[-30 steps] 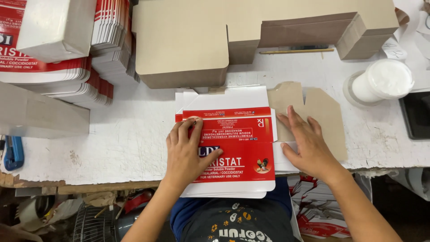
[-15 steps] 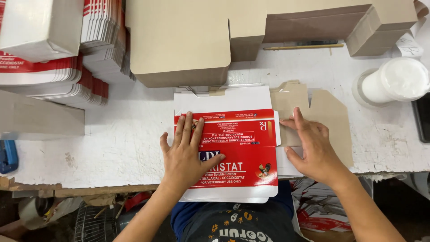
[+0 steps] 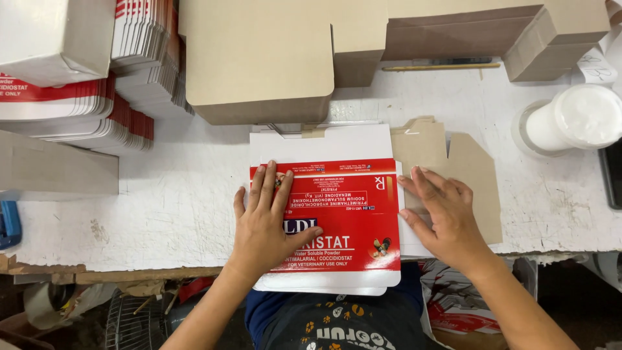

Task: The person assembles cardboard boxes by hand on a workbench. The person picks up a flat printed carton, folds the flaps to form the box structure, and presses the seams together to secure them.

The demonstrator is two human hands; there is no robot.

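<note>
**Both hands flat on the red carton blank**

I saw the red and white carton blank (image 3: 337,214) lying flat at the near edge of the white table (image 3: 162,207), and I took it as my landmark for everything else. It sat on top of a small stack of like blanks, whose white edges showed just below and above it.

My left hand (image 3: 265,227) lay palm down on the left part of the blank, fingers (image 3: 269,185) stretched out and spread, gripping nothing, only pressing on the printed face. My right hand (image 3: 444,217) rested at the blank's right edge, fingers likewise extended and loose; its fingertips touched the edge of the blank, while the palm lay over the brown flat cardboard piece (image 3: 476,175) just to the right of the blank.

Beyond the blank, touching its far edge, stood a folded brown cardboard box (image 3: 259,58), with more brown boxes (image 3: 466,32) further right of that. A pencil (image 3: 440,66) lay beyond the blank and to its right, near those boxes. Well to the right of the blank stood a white lidded tub (image 3: 583,116). To the far left of the blank were stacks of printed flat cartons (image 3: 84,113), and a blue object (image 3: 8,223) lay at the left border
</note>
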